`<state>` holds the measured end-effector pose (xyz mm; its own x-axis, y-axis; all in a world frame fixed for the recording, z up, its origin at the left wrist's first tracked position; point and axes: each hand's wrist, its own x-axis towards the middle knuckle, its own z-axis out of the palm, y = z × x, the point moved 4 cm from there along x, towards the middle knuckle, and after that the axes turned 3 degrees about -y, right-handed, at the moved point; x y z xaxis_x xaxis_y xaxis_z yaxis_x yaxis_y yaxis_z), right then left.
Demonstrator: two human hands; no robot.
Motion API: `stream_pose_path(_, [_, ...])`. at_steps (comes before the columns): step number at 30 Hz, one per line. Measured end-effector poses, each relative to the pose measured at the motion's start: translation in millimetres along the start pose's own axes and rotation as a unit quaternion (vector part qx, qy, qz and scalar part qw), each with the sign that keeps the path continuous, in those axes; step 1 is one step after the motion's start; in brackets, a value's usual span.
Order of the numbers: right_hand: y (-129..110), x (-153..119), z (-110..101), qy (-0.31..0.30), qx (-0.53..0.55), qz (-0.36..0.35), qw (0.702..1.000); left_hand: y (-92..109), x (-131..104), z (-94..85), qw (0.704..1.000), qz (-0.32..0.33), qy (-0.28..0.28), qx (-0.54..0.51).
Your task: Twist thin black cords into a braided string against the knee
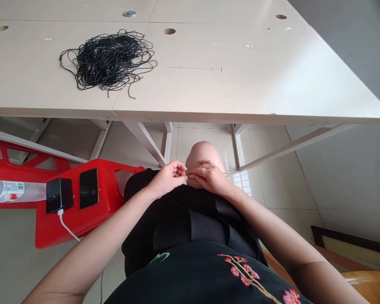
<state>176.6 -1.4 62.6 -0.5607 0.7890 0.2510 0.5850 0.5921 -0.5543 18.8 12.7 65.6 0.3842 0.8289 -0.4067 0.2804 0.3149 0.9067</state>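
Note:
Over my lap, close to the bare knee, both hands meet with their fingertips nearly touching. A thin black cord (188,174) runs between them, most of it covered by fingers. My left hand (171,176) pinches one part of it between thumb and fingers. My right hand (210,177) is closed on the other part, and a short dark end pokes out past its far side. On the table above lies a loose, tangled heap of black cord (109,61), with several loops and ends spreading from it.
The white table (240,90) spans the view ahead, its front edge beyond my knee. To my left, a red plastic stool (106,177) carries a phone (89,188), a black box (59,194) with a white cable (68,230), and a plastic bottle (28,191). A grey wall (345,169) stands right.

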Motion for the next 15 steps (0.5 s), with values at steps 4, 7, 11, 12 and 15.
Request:
stream_pose_path(4, [8.5,-3.8,-13.1,-0.007,0.015,0.072,0.997,-3.2,7.1,4.9,1.000,-0.011,-0.022,0.018])
stream_pose_path(7, [21.9,-14.8,-25.9,-0.028,-0.005,0.118,0.993,-8.5,14.7,12.2,0.998,-0.034,-0.025,0.052])
stream_pose_path(11, [36.5,-24.1,-34.2,-0.076,0.011,0.158,0.984,-12.9,20.1,17.0,0.994,-0.058,-0.010,0.096])
stream_pose_path(12, [38.8,-24.3,-34.9,-0.078,0.011,0.165,0.983,-13.4,19.6,17.3,0.993,-0.067,-0.013,0.095])
stream_pose_path(15, [42.4,-21.3,-35.3,-0.062,0.000,0.175,0.983,-14.4,14.4,18.2,0.990,-0.123,-0.050,0.042])
